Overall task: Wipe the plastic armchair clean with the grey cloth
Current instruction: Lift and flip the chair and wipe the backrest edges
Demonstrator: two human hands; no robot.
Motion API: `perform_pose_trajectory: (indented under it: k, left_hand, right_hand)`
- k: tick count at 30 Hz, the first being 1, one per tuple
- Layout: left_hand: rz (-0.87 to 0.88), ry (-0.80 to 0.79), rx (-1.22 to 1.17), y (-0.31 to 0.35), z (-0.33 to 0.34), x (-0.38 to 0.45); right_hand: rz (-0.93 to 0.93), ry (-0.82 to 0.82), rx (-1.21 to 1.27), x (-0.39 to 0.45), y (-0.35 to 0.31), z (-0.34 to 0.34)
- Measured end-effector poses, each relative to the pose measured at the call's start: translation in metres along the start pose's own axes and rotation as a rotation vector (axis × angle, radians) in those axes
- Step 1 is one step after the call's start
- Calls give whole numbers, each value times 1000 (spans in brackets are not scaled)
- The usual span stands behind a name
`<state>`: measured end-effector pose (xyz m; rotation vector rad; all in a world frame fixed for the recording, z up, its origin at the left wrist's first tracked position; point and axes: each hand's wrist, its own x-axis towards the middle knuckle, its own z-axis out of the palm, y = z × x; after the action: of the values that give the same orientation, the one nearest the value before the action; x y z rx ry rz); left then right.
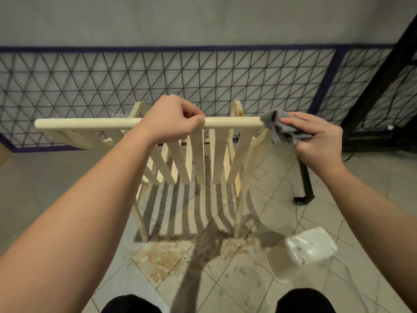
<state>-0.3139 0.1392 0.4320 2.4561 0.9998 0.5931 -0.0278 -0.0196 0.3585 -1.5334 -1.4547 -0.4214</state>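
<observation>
A cream plastic armchair [90, 123] stands in front of me, seen from behind, with its slatted back fanning down to the seat. My left hand [171, 119] grips the middle of the top rail. My right hand [320, 141] holds a bunched grey cloth [278, 126] pressed against the right end of that rail. A brown stain shows on the right armrest beyond the rail.
A blue metal mesh fence [203, 71] runs behind the chair along a grey wall. A black metal frame [304, 177] stands at the right. A white plastic container [311, 245] lies on the tiled floor, near brown stains [162, 260]. My dark shoes show at the bottom.
</observation>
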Motion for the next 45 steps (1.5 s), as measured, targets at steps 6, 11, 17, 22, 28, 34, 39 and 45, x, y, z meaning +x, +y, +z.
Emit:
perform_pose_trajectory:
  k: [6, 11, 17, 22, 28, 34, 39, 45]
  left_hand:
    - [3, 8, 132, 9, 5, -1]
    - [16, 11, 150, 6, 13, 0]
    - [34, 83, 264, 4, 28, 2]
    - [-26, 202, 259, 0, 45, -3]
    - [30, 267, 201, -10, 50, -2]
    - [66, 311, 207, -24, 44, -5]
    - [41, 198, 141, -67, -3, -19]
    - [5, 27, 150, -120, -50, -32]
  right_hand:
    - [-5, -93, 14, 25, -52, -3]
    - [110, -283, -3, 19, -56, 17]
    - [314, -349, 154, 27, -46, 11]
    - [360, -417, 323, 28, -43, 7]
    - [378, -365, 389, 18, -28, 15]
    - [387, -226, 398, 10, -40, 33]
    - [238, -139, 363, -6, -100, 64]
    - [326, -99, 369, -30, -163, 98]
